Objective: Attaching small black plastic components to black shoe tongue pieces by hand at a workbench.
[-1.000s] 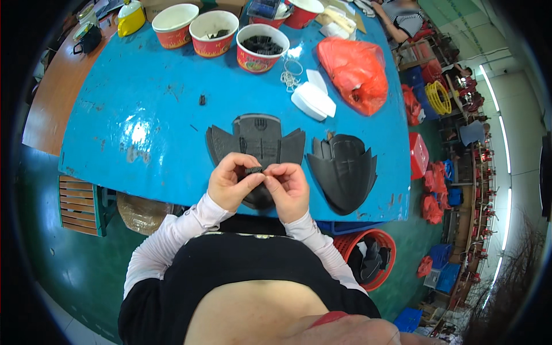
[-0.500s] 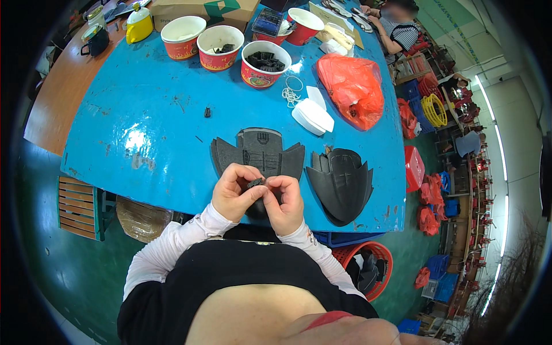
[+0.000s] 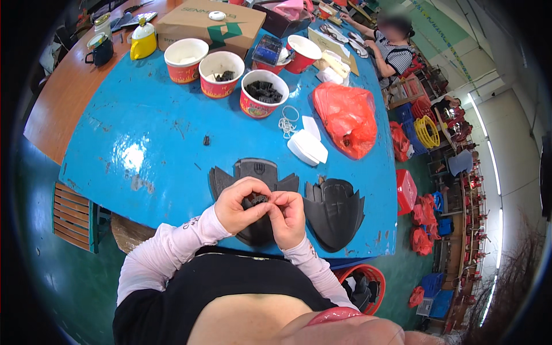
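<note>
Close to the table's near edge, my left hand [image 3: 240, 208] grips a small black textured piece [image 3: 254, 200] between thumb and curled fingers. At the piece's right end, the thumb and fingers of my right hand [image 3: 288, 217] pinch together, touching it. Its exact kind is hard to make out. Beneath both hands lies a stack of black, pointed-edged moulded sheets [image 3: 257, 168], partly covered by them. Another black stack [image 3: 334, 215] of similar shape rests just to the right.
Red-patterned paper tubs [image 3: 264, 109], some holding small black pieces, line the far side of the blue table [image 3: 155, 178]. A white box [image 3: 307, 148] and a red plastic bag [image 3: 347, 118] lie beyond the right stack. A co-worker [image 3: 394, 49] is at the far right.
The view has tilted, so the table and tubs sit lower in the picture. My hands stay together at the small black piece, with my left fingers now curled further over it.
</note>
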Tool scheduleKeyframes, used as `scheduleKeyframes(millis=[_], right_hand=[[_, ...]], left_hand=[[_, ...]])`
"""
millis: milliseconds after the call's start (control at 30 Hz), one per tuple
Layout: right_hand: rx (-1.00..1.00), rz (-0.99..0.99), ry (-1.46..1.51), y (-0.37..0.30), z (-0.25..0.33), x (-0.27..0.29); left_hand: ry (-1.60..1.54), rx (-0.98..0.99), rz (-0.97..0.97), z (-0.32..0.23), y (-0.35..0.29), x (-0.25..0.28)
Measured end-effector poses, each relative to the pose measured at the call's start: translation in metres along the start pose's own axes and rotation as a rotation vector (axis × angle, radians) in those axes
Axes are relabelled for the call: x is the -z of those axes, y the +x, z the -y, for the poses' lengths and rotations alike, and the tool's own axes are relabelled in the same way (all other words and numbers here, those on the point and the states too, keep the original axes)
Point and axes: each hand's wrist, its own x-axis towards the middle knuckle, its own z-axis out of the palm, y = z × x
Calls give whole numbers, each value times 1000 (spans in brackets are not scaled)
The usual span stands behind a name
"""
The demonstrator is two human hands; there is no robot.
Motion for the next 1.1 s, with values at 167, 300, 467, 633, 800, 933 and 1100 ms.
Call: scheduleKeyframes(millis=[167,300,467,633,800,933,1100], right_hand=[[-34,7,102,10,-5,6],[-137,12,276,12,-12,12],[-215,43,376,22,-14,16],[-202,74,331,28,-19,13],[-179,92,353,27,-22,16],[-165,58,326,26,-20,19],[-177,-19,292,25,-22,26]], left_hand=[[184,-141,-44,-7,15,3],[164,-112,-45,-5,17,4],[187,-83,-91,-1,22,4],[341,-202,-87,-3,28,8],[384,-177,-87,0,25,15],[357,-123,-72,-1,24,16],[364,-62,-89,-2,23,22]])
